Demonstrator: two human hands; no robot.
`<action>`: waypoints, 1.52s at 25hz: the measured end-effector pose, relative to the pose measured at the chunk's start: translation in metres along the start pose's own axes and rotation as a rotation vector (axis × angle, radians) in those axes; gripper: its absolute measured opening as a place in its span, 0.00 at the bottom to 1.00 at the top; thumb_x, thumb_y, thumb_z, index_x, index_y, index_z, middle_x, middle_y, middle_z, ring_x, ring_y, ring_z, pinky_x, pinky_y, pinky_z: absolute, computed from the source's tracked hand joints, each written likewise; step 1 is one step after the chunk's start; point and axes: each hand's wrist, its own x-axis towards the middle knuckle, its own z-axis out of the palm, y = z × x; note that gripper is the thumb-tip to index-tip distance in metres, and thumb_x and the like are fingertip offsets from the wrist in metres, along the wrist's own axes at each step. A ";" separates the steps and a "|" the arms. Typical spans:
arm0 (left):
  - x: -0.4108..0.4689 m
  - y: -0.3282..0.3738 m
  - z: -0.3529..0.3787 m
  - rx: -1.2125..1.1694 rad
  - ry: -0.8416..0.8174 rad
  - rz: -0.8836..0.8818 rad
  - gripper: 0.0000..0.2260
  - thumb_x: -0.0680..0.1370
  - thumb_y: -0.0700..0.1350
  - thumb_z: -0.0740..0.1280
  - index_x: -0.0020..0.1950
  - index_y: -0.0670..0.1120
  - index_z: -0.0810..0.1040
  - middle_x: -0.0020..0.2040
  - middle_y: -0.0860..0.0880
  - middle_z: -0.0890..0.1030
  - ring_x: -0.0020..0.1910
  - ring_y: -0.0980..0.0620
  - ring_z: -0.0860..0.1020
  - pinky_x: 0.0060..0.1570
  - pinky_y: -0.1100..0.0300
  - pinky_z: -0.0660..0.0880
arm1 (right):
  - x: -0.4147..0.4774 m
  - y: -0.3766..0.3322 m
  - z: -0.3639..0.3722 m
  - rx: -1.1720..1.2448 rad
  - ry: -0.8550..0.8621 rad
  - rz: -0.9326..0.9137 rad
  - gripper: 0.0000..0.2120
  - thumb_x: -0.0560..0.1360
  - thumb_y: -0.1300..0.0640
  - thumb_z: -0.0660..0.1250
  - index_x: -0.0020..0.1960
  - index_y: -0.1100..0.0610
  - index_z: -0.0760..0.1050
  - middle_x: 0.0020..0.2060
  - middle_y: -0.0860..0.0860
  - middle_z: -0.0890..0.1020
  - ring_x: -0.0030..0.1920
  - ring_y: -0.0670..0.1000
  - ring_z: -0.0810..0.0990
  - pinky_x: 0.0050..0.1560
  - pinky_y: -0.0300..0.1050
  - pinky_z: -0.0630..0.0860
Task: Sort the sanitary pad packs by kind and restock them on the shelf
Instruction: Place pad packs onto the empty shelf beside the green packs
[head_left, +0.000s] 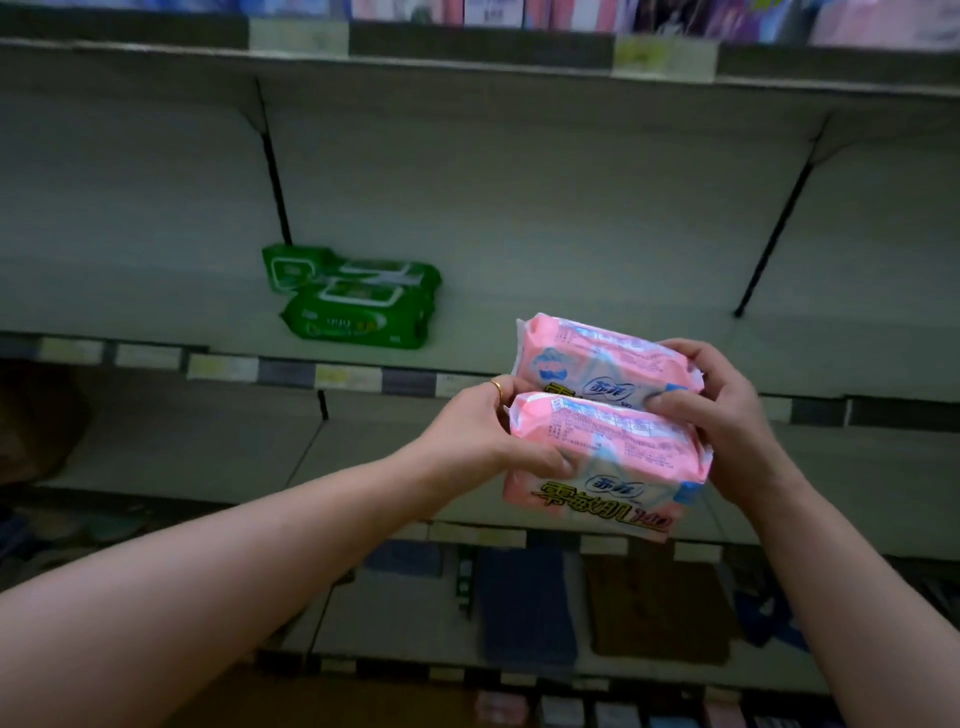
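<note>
Left hand: fingers curled; grips the left ends of both pink packs, with the thumb lying across the near pack's top face.
Ring: gold band on one left-hand finger.
Right hand: fingers curled round the right ends of the same two packs; fingertips press where the packs meet.
Far pink pad pack: held in the air between both hands, in front of the middle shelf's front edge.
Near pink pad pack: touches the far pack, parallel to it and closer to the camera; yellow lettering shows on its front face.
Middle shelf: grey board behind the held packs.
Green packs: a small cluster lying flat on the middle shelf, left of the held packs and well apart from them; the exact count is unclear.
Price-label strip: runs along the middle shelf's front edge; print blurred.
Top shelf stock: pink and purple packs, cropped by the frame edge.
Lower shelf: a blue item and a brown item, too blurred to identify.
</note>
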 end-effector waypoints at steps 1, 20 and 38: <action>0.004 0.007 -0.001 0.003 -0.001 0.015 0.23 0.62 0.29 0.75 0.51 0.46 0.75 0.43 0.50 0.84 0.42 0.55 0.82 0.40 0.61 0.79 | 0.005 -0.007 0.000 0.006 0.001 -0.010 0.20 0.59 0.67 0.66 0.50 0.54 0.73 0.40 0.52 0.81 0.36 0.51 0.82 0.30 0.43 0.79; 0.212 -0.022 -0.019 0.238 0.275 -0.054 0.23 0.64 0.30 0.74 0.52 0.49 0.73 0.49 0.50 0.79 0.43 0.57 0.78 0.35 0.64 0.79 | 0.245 0.069 -0.048 -0.089 -0.055 0.131 0.26 0.51 0.67 0.66 0.50 0.59 0.74 0.47 0.59 0.78 0.42 0.53 0.79 0.35 0.40 0.77; 0.343 -0.082 -0.105 0.086 0.183 -0.209 0.34 0.66 0.28 0.73 0.67 0.45 0.62 0.59 0.47 0.73 0.48 0.57 0.76 0.37 0.71 0.75 | 0.360 0.139 -0.038 0.141 0.088 0.385 0.29 0.76 0.63 0.63 0.74 0.55 0.57 0.64 0.57 0.71 0.62 0.56 0.72 0.50 0.44 0.73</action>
